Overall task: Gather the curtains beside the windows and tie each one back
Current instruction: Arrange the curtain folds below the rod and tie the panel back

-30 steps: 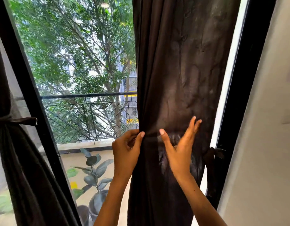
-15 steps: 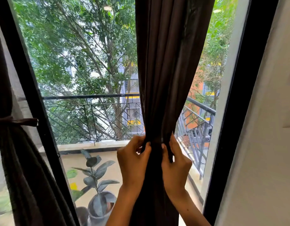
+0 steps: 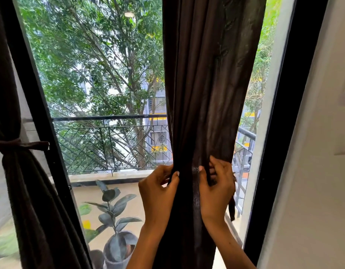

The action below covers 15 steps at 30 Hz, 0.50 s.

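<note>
Fingers [image 3: 175, 174] of both hands now curl round the brown curtain [image 3: 210, 94], bunched at six o'clock (spread flat a second ago), so tying probably comes next.

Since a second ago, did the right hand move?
Yes. The right hand slid left, away from the black window frame, and now pinches the curtain beside the left hand, where before it lay open on the cloth.

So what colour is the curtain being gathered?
Dark brown, plain, no pattern: the curtain, clearest in the head view.
</note>
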Motion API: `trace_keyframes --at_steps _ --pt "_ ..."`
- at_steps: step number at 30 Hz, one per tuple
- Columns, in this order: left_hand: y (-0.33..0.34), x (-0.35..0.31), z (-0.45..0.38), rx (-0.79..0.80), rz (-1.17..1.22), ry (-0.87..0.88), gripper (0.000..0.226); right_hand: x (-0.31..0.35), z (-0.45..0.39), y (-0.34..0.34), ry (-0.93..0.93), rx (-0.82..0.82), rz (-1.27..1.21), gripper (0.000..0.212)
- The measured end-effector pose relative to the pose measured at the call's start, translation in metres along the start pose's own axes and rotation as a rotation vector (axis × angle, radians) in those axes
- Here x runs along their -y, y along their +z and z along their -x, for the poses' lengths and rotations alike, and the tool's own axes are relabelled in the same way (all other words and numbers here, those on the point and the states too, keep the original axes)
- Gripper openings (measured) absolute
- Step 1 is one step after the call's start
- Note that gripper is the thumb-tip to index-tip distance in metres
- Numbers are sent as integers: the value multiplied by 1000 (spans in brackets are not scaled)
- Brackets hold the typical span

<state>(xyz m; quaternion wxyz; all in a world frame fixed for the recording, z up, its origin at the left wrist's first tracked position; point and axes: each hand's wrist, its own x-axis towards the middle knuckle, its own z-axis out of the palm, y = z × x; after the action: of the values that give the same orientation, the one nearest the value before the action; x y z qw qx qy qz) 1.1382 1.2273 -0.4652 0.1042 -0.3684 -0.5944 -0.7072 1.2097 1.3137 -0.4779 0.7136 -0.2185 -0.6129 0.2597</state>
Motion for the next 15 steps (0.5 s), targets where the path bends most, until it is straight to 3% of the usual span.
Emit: trace_keyframes --at_steps 2,4,9,15 --pt "0 1 -1 0 -13 12 31 -1 3 0 -15 5 -17 19" --pt "0 3 -2 1 -25 13 28 -2 5 0 3 26 -54 16" --pt "0 2 -2 29 -29 16 41 -3 19 0 -192 145 44 33" --pt "-3 1 -2 91 -70 59 40 -7 25 3 -191 284 49 49"
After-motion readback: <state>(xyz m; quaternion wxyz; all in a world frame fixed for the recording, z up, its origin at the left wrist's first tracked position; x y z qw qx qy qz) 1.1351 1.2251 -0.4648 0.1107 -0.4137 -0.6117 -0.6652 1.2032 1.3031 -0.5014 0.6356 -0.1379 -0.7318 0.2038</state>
